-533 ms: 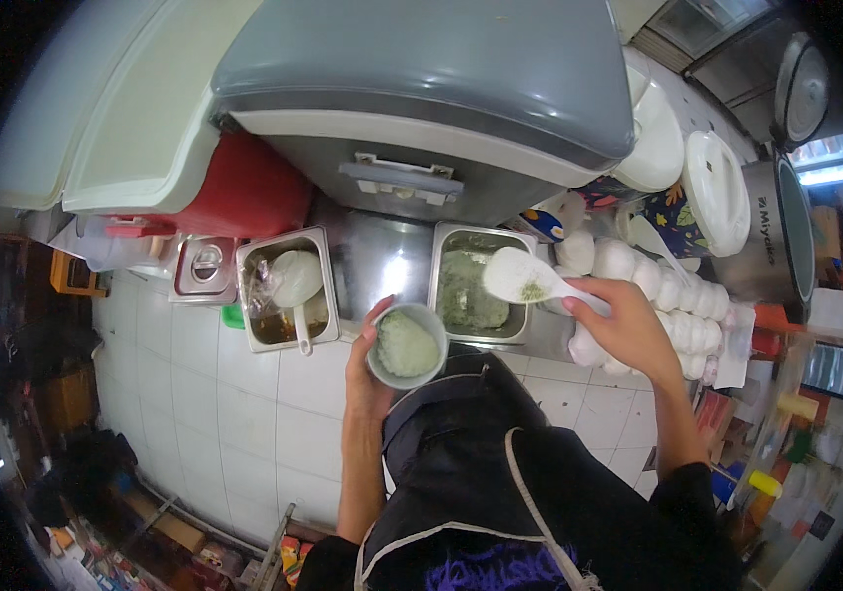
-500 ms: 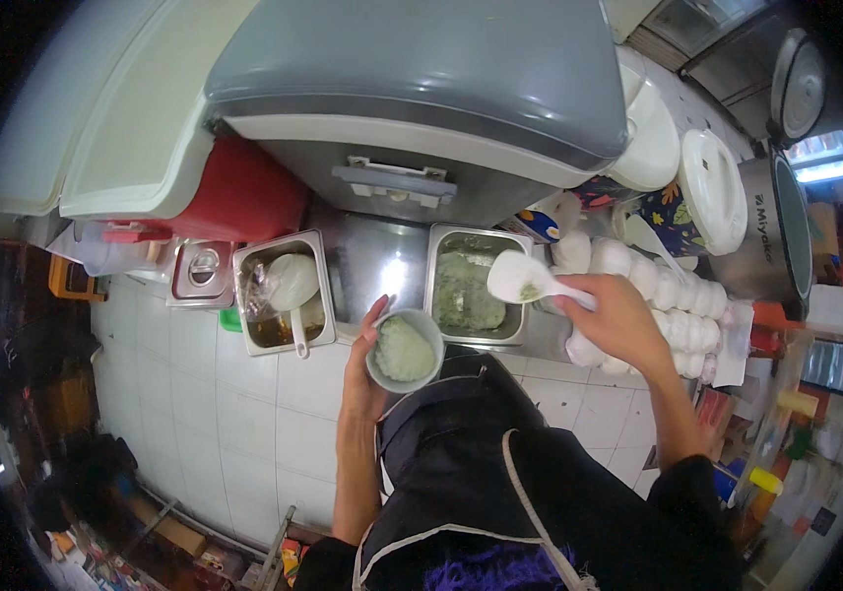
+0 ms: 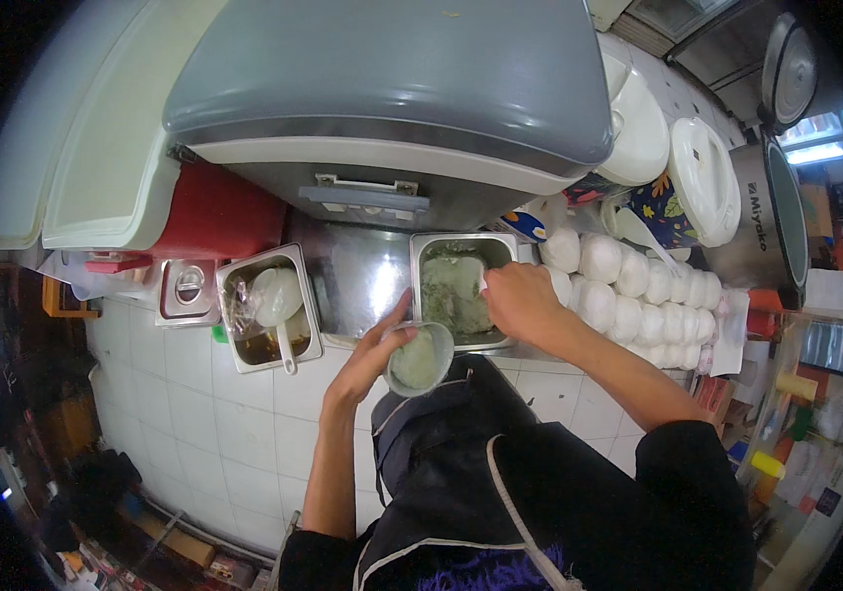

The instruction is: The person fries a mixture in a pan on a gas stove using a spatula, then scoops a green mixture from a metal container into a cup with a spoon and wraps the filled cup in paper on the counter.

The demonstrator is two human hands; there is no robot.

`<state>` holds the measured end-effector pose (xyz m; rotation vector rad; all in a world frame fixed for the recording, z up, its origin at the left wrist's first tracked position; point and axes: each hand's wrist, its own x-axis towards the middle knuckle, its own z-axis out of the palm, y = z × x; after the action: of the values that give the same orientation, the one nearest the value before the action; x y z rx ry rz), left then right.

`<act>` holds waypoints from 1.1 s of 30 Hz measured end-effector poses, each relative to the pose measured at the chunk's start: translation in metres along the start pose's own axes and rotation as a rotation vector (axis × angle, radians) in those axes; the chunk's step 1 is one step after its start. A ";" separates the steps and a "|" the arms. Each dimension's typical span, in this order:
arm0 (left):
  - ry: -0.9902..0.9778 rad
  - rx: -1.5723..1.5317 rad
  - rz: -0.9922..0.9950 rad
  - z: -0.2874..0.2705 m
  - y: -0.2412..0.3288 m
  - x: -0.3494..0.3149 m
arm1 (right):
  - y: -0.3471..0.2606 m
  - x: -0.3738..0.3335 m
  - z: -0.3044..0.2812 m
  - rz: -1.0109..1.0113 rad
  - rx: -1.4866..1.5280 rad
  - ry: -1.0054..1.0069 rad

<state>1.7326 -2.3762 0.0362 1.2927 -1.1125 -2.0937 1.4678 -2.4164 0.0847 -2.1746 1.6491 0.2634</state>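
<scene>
My left hand [image 3: 370, 362] is closed round a small pale bowl [image 3: 447, 357], tilted, with a mound of pale green food [image 3: 416, 361] like rice in it. Just right of the bowl stands a rectangular steel pan [image 3: 463, 237] holding more of the pale green food [image 3: 446, 295]. My right hand [image 3: 523, 300] is closed at the pan's right side, gripping a white rice paddle [image 3: 479, 280]. The paddle's blade is down in the pan and hard to tell from the food; my fingers hide most of its handle.
A steel pan [image 3: 315, 335] with a white ladle [image 3: 285, 345] stands left, beside a lidded steel container [image 3: 188, 288]. A big grey appliance [image 3: 382, 98] rises behind. Rows of white rounded things [image 3: 628, 286] and a large steel pot [image 3: 761, 222] are at right.
My right hand has moved left and brought the paddle from above the pan's right edge down into the food. The bowl in my left hand has shifted slightly right and is tilted more.
</scene>
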 end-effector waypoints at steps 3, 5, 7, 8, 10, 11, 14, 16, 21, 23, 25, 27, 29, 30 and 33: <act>0.004 -0.033 -0.064 0.001 -0.002 0.003 | 0.003 0.010 0.000 -0.021 0.009 -0.009; 0.007 -0.033 -0.090 0.001 -0.002 0.005 | 0.008 0.019 0.001 -0.033 0.019 -0.047; -0.002 -0.012 -0.051 0.000 -0.001 0.007 | 0.014 0.026 0.003 -0.078 0.113 -0.015; -0.011 -0.006 -0.080 -0.001 0.000 0.008 | 0.017 0.028 0.004 -0.110 0.159 0.017; -0.024 0.021 -0.056 -0.005 0.003 0.009 | 0.022 0.031 0.006 -0.147 0.200 0.021; -0.032 0.027 -0.094 -0.006 0.004 0.009 | 0.024 0.031 0.007 -0.165 0.221 0.023; -0.032 0.027 -0.116 -0.007 0.005 0.010 | 0.026 0.030 0.013 -0.213 0.325 -0.001; -0.026 -0.013 -0.103 -0.006 0.004 0.010 | 0.028 0.026 0.016 -0.172 0.349 -0.073; -0.014 -0.072 -0.099 -0.001 0.002 0.006 | 0.040 0.007 0.006 -0.236 0.462 0.010; -0.007 -0.035 -0.073 0.000 0.003 0.003 | 0.046 0.000 -0.007 -0.200 0.490 -0.027; -0.004 0.071 -0.014 0.003 0.004 0.002 | 0.046 -0.004 -0.018 -0.179 0.386 -0.051; -0.011 0.025 -0.062 0.008 0.004 0.003 | 0.041 -0.003 -0.022 -0.157 0.180 -0.150; -0.002 -0.009 -0.084 0.014 0.005 0.005 | 0.033 0.000 -0.016 -0.212 -0.083 -0.261; 0.011 -0.027 -0.088 0.017 0.005 0.007 | 0.030 0.001 -0.010 -0.208 -0.052 -0.218; 0.055 -0.006 -0.093 0.021 0.009 0.010 | 0.027 0.003 0.014 -0.191 0.176 -0.066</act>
<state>1.7093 -2.3797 0.0433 1.4154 -1.0409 -2.1127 1.4441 -2.4195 0.0656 -2.1465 1.3635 0.1292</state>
